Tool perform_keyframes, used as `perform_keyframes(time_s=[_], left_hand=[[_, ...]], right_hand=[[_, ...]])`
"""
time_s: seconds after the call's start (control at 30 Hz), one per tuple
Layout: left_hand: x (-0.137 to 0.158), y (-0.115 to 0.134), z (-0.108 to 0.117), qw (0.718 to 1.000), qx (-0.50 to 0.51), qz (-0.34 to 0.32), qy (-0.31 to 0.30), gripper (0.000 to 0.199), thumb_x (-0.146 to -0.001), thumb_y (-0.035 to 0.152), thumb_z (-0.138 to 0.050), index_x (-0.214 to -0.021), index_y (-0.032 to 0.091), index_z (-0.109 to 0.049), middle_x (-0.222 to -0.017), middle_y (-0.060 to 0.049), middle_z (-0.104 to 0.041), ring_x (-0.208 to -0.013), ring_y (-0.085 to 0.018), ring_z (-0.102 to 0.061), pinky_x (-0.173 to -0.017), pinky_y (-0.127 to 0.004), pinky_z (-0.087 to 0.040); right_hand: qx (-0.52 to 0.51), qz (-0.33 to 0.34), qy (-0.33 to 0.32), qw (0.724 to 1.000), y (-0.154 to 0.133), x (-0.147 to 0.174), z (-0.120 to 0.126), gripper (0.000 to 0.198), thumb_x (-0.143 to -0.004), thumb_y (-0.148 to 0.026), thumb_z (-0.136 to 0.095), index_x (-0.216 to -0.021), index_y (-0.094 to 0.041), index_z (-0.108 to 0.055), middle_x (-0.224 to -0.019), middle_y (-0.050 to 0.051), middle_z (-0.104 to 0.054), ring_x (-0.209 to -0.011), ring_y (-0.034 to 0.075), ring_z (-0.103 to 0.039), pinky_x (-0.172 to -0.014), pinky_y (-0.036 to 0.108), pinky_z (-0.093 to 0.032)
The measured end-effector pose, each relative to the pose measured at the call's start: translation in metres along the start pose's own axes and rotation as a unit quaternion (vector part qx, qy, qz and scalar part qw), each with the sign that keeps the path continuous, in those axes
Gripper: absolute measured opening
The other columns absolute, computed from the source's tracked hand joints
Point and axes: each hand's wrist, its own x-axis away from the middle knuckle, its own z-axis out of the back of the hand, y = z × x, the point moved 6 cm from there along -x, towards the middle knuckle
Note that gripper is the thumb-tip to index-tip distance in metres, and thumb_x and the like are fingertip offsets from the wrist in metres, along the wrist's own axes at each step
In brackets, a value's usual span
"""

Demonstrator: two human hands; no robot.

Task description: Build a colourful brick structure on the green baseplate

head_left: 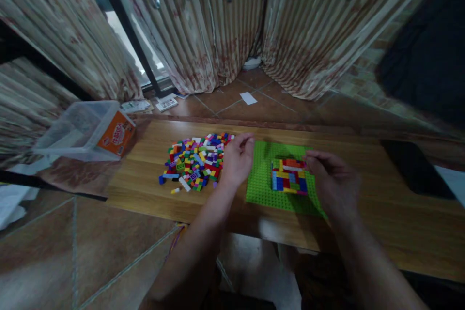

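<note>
A green studded baseplate [259, 181] lies on the wooden table. On it stands a low build of toy bricks [289, 177] in red, yellow, blue and white. My right hand [334, 181] is at the build's right edge, thumb and forefinger pinched together; whatever lies between them is too small to make out. Between the loose brick pile [198, 160] and the baseplate hovers my left hand [238, 155], its fingers curled together. Anything inside those fingers is hidden.
A clear plastic box [82, 128] with an orange label stands off the table's left end. At the right lie a black flat device [416, 167] and a white sheet [452, 181]. Curtains [203, 24] hang beyond the table [141, 174]; a white card [248, 98] is on the floor.
</note>
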Motion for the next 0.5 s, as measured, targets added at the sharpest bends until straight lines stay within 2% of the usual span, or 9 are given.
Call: perform_keyframes(time_s=[0.1, 0.23, 0.4, 0.5], left_hand=[[-0.005, -0.001, 0.012, 1.000, 0.012, 0.005, 0.026, 0.022, -0.089, 0.026, -0.052, -0.098, 0.015, -0.068, -0.096, -0.007, -0.073, -0.088, -0.016, -0.067, -0.081, -0.027, -0.053], [-0.016, -0.001, 0.044, 0.996, 0.047, 0.011, 0.077, 0.020, -0.087, 0.027, -0.054, -0.098, 0.015, -0.068, -0.090, -0.006, -0.073, -0.079, -0.014, -0.067, -0.075, -0.026, -0.053], [-0.022, -0.005, 0.105, 0.979, 0.091, 0.042, 0.179, 0.017, -0.080, 0.027, -0.060, -0.090, 0.015, -0.068, -0.081, -0.005, -0.071, -0.075, -0.012, -0.065, -0.071, -0.024, -0.052], [-0.020, -0.011, 0.128, 0.967, 0.120, 0.066, 0.213, 0.017, -0.077, 0.027, -0.063, -0.088, 0.015, -0.067, -0.077, -0.003, -0.069, -0.067, -0.010, -0.063, -0.067, -0.022, -0.051]], right_hand=[[0.085, 0.086, -0.097, 0.988, -0.014, 0.022, -0.026, 0.015, -0.086, -0.034, -0.060, -0.091, -0.025, -0.071, -0.090, 0.002, -0.072, -0.082, 0.018, -0.065, -0.076, 0.032, -0.050], [0.140, 0.198, -0.232, 0.942, -0.028, 0.052, -0.062, 0.017, -0.091, -0.028, -0.053, -0.093, -0.025, -0.069, -0.089, 0.003, -0.071, -0.083, 0.018, -0.066, -0.076, 0.032, -0.050], [0.155, 0.233, -0.294, 0.914, -0.033, 0.072, -0.091, 0.018, -0.092, -0.023, -0.050, -0.091, -0.024, -0.068, -0.089, 0.003, -0.071, -0.082, 0.018, -0.066, -0.075, 0.032, -0.050], [0.158, 0.241, -0.322, 0.902, -0.031, 0.081, -0.104, 0.018, -0.092, -0.023, -0.051, -0.094, -0.023, -0.068, -0.090, 0.003, -0.071, -0.082, 0.018, -0.065, -0.076, 0.032, -0.050]])
